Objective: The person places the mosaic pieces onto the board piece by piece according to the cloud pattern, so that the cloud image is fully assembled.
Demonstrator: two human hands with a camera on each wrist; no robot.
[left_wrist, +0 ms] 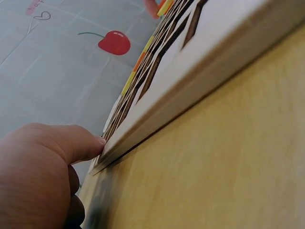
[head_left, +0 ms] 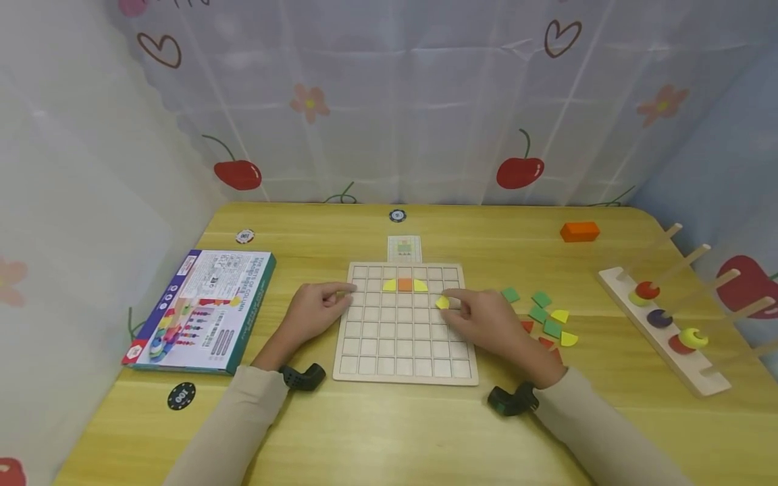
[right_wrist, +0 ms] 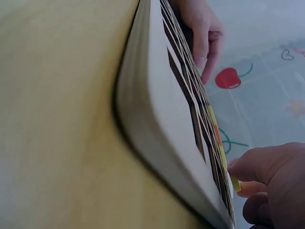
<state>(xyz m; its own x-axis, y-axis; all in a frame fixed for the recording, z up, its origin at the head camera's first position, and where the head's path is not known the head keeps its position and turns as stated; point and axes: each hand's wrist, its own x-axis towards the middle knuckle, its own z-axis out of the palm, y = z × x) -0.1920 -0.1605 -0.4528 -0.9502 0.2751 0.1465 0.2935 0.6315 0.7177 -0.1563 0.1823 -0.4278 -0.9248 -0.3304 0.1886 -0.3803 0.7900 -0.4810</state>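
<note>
A wooden grid board (head_left: 405, 371) lies on the table. Near its top, an orange square tile (head_left: 404, 285) sits between two yellow quarter-round tiles, one on the left (head_left: 390, 285) and one on the right (head_left: 420, 285). My right hand (head_left: 486, 320) pinches another yellow tile (head_left: 442, 302) between thumb and forefinger over the board's right side. In the right wrist view, that yellow tile (right_wrist: 235, 183) shows edge-on. My left hand (head_left: 313, 310) rests its thumb and forefinger on the board's left rim; its thumb (left_wrist: 86, 144) touches the rim in the left wrist view.
Loose green (head_left: 538, 314), yellow (head_left: 568, 339) and red tiles (head_left: 546, 343) lie right of the board. A pattern card (head_left: 404, 249) is behind it. A boxed set (head_left: 203, 310) lies left; a peg rack (head_left: 662, 334) and an orange block (head_left: 579, 232) are right.
</note>
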